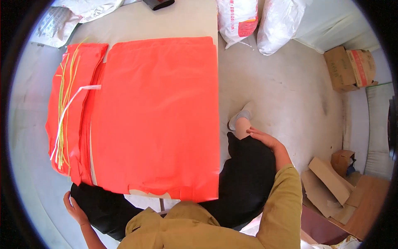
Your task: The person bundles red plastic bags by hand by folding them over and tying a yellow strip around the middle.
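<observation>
A wide stack of flat red sheets (161, 112), their material uncertain, covers most of the table (166, 20) in front of me. Against its left side lies a folded red bundle (70, 137), with several thin yellow-green strips (63, 103) and a white strip (68, 108) across it. My left hand (76, 209) rests on the outer side of my left knee, fingers stretched and holding nothing. On my right knee lies my right hand (265, 139), also holding nothing, its fingers extended. Neither hand touches the red sheets.
Two white sacks (238, 20) (280, 25) stand on the floor beyond the table's right side. Cardboard boxes (348, 68) sit at the far right wall, with loose cardboard (327, 186) nearer. A dark object (158, 3) lies at the table's far end; a whitish bag (56, 27) is at the upper left.
</observation>
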{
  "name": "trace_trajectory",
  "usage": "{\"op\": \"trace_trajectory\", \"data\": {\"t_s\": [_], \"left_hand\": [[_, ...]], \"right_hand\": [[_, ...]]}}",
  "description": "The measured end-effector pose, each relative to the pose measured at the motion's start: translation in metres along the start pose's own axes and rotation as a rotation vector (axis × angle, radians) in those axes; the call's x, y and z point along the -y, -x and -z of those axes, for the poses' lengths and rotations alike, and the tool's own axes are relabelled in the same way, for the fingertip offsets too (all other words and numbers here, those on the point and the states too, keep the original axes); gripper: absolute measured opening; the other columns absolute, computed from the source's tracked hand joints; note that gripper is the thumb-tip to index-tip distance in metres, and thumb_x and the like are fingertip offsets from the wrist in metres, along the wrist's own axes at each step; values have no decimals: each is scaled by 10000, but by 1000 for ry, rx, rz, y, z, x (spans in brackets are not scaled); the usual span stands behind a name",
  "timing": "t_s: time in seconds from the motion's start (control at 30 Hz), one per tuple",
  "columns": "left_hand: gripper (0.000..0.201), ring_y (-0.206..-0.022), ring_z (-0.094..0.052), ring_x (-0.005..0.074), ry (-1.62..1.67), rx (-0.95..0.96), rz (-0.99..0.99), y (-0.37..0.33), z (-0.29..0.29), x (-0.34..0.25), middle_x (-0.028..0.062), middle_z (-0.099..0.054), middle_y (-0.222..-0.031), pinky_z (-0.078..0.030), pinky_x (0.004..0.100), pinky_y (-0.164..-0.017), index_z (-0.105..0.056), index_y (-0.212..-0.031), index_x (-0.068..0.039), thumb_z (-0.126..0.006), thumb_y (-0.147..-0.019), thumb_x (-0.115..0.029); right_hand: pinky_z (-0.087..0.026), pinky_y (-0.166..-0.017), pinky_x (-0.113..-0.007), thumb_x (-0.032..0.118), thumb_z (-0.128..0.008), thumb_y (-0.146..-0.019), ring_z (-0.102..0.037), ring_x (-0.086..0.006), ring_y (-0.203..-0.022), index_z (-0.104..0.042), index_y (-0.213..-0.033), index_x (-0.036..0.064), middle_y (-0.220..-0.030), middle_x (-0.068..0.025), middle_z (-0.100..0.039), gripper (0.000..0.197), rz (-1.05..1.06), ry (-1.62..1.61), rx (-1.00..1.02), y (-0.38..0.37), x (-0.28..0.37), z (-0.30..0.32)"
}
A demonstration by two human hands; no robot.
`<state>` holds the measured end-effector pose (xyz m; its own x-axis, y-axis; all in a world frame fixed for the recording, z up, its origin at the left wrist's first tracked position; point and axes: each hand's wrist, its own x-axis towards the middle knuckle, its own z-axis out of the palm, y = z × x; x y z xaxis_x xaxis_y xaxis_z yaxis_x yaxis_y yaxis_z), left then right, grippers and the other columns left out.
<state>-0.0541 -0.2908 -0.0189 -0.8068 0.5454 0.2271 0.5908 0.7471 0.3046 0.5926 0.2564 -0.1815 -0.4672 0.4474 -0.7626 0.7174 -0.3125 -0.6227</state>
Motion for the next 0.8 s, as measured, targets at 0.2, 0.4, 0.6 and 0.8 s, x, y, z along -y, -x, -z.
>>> {"op": "trace_trajectory", "data": {"t_s": [0.2, 0.4, 0.6, 0.8], "left_hand": [[290, -1147, -569, 304, -14, 18, -16, -9, -3, 7, 148, -616, -1214, -418, 382, -1036, -594, -1205, 30, -469, -1022, -158], [270, -1104, -578, 298, -39, 25, -11, -4, 4, 11, 142, -622, -1166, -432, 377, -1011, -599, -1172, 23, -473, -1014, -157], [266, -1085, -580, 296, -14, 51, -16, -12, -6, 1, 138, -625, -1145, -436, 372, -1000, -604, -1156, 20, -467, -1015, -158], [266, -1090, -581, 298, 4, 31, -29, -9, 2, -3, 142, -626, -1157, -437, 376, -1003, -608, -1146, 27, -470, -1016, -161]], "right_hand": [[-190, -1209, -340, 381, -626, -941, -229, -218, -1507, -334, -1550, 58, -1629, -110, -279, 749, -21, -161, -95, -79, -61, 11], [-217, -1201, -351, 335, -609, -923, -261, -278, -1495, -442, -1479, 83, -1609, -158, -304, 633, -31, -90, -219, -107, -36, -10], [-310, -1139, -357, 292, -589, -911, -419, -259, -1390, -712, -1186, 75, -1529, -146, -429, 372, 174, 241, 100, -118, -28, 9], [-398, -1048, -328, 283, -543, -938, -500, -189, -1298, -729, -1093, 13, -1459, -111, -521, 362, 172, -40, 23, -91, -23, -8]]}}
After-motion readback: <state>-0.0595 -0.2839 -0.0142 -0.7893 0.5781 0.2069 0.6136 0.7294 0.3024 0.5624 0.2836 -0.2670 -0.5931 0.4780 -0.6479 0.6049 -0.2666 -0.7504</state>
